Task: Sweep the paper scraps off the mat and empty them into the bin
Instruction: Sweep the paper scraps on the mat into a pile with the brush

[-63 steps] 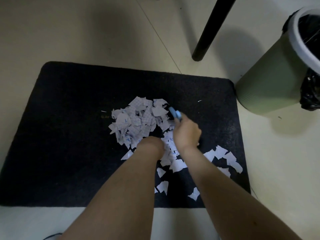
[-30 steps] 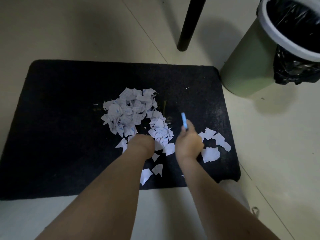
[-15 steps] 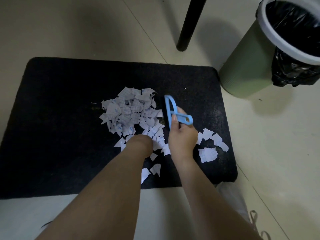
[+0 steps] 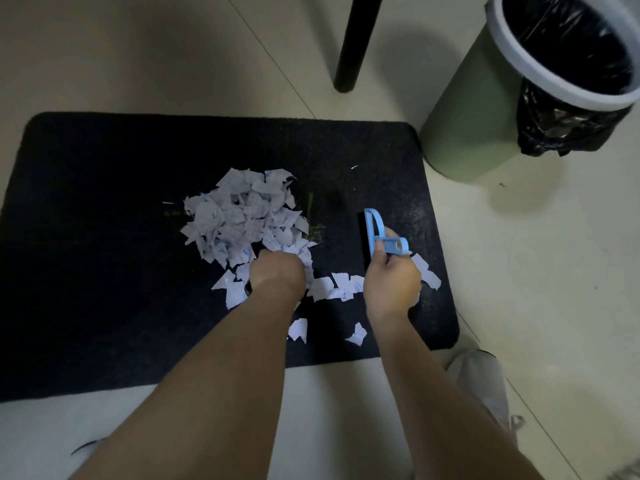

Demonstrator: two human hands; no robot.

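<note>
A heap of white paper scraps (image 4: 242, 216) lies in the middle of the black mat (image 4: 104, 237). My left hand (image 4: 277, 275) rests knuckles-up at the heap's near edge, its fingers curled under and hidden. My right hand (image 4: 391, 282) grips a small blue hand brush (image 4: 375, 233) with dark bristles facing left, held upright over the mat to the right of the heap. Loose scraps (image 4: 337, 289) lie between my hands, and others (image 4: 429, 277) beside my right hand. The green bin (image 4: 460, 126), with a white rim and black liner, stands off the mat's far right corner.
A black furniture leg (image 4: 353, 43) stands on the pale tiled floor beyond the mat. My light-coloured shoe (image 4: 481, 379) is by the mat's near right corner. Two stray scraps (image 4: 356, 334) lie near the mat's front edge.
My right hand has carried the blue brush to the right, away from the heap's edge. A row of scraps now shows between my hands. My left hand has stayed at the heap.
</note>
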